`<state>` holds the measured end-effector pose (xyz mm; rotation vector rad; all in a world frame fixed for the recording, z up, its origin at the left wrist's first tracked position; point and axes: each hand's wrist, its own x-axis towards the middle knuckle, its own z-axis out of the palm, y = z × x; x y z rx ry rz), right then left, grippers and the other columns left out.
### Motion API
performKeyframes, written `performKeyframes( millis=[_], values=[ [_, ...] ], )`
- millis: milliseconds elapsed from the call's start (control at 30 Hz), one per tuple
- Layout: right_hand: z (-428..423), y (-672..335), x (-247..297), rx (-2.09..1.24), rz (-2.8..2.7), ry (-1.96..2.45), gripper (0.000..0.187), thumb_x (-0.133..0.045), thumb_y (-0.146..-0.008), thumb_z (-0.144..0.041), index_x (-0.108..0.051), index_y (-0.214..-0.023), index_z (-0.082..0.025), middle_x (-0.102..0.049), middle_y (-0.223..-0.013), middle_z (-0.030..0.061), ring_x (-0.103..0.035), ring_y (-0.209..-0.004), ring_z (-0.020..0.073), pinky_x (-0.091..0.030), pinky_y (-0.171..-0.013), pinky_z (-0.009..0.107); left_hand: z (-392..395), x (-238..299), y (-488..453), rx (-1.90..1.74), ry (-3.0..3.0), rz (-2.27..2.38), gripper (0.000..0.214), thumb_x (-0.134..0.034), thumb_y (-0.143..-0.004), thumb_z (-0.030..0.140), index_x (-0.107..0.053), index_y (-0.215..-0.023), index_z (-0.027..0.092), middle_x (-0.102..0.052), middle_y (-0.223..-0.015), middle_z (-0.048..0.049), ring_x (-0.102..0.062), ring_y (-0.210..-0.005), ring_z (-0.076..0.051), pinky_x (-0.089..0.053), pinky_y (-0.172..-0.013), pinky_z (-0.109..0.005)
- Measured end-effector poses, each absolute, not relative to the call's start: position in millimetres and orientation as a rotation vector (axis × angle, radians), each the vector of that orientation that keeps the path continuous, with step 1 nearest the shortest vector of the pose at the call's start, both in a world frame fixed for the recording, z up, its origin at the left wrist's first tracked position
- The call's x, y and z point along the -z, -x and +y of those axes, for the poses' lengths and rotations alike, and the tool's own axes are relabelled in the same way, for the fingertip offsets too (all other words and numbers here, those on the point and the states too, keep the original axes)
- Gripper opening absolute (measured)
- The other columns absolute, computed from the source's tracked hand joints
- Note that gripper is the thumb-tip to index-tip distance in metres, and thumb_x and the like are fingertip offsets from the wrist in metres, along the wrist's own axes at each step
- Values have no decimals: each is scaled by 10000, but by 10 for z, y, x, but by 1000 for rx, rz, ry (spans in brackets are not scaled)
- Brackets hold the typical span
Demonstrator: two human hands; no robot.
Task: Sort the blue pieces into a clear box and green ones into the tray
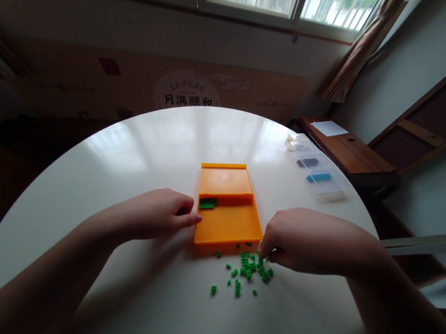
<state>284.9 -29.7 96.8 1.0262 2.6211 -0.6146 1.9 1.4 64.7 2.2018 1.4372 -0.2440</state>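
Left hand (166, 212): beside the left wall of the orange tray (234, 228), fingers curled, thumb reaching to the rim. Contact looks likely; whether the fingers grip the wall cannot be confirmed.

Right hand (296, 237): just past the tray's near right corner, fingers bent down and drawn together at the edge of the scattered green bricks (249, 267). The fingertips are partly hidden; I cannot tell whether they have hold of a brick.

The tray sits flat near the middle of the white surface (158, 145), with a dark green block (208, 203) against the inside of its left wall. The loose bricks lie in front of its near right corner, some close to the near wall.

Risks, in my judgement: the bricks are tiny and tightly bunched, so a pinch could flick or drag neighbours. The right knuckles could knock the tray corner and turn the tray. Outlying pieces, such as the stray brick (213, 289), could be swept by a sleeve or wrist.

Edges: the surface is round; its near edge is out of view. The clear box (333, 185) with blue pieces (319, 177) lies close to the far right edge. The widest room for moving appears to be left of the tray.
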Motion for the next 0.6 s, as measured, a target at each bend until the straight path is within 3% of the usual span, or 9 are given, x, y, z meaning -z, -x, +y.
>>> performKeyframes(
  millis=[200, 600],
  values=[
    [-277, -2896, -949, 645, 2637, -1092, 339, -606, -761, -143, -772, -974, -350, -749, -910, -29, -648, -794, 173, -414, -661, 269, 4, -659, -24, 235, -2216, 1436, 470, -412, -851, 626, -576, -678, 220, -642, -703, -34, -536, -590, -175, -325, -513, -286],
    [-239, -2934, -932, 490, 2509, -1236, 282, -563, -734, -153, -786, -851, -281, -734, -775, 7, -630, -660, 168, -381, -555, 258, 22, -638, -11, 254, -2222, 1438, 477, -400, -853, 636, -594, -692, 230, -655, -714, -37, -548, -605, -190, -319, -517, -295]
  ],
)
